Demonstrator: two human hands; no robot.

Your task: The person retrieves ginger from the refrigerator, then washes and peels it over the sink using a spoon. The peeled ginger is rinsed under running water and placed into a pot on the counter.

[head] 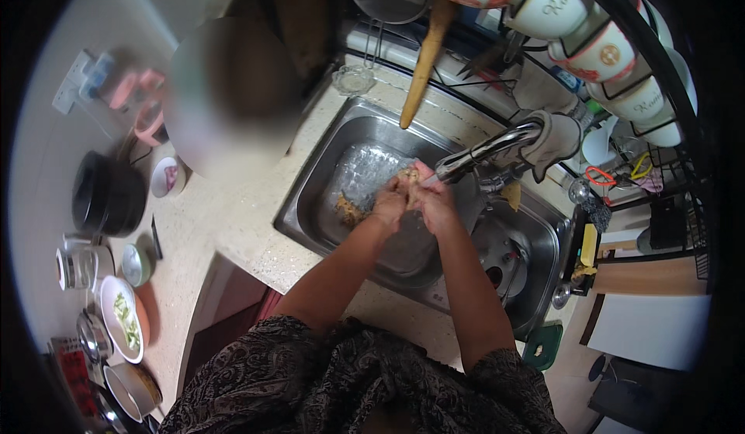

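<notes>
Both my hands are together over the left basin of a stainless steel sink, under the chrome faucet. My left hand and my right hand grip a pale tan, wet-looking food piece; its exact kind is unclear. A pink patch shows just beyond the fingers, too blurred to name. Water runs from the spout onto the hands. In the basin, left of my left hand, lies a clump of yellow-brown pieces. Shallow water with bright ripples covers the basin floor.
The right basin holds a round metal lid. A wooden rolling pin juts over the sink's back edge. Bowls hang in a black rack at upper right. On the left counter stand a black pot and a bowl of chopped greens.
</notes>
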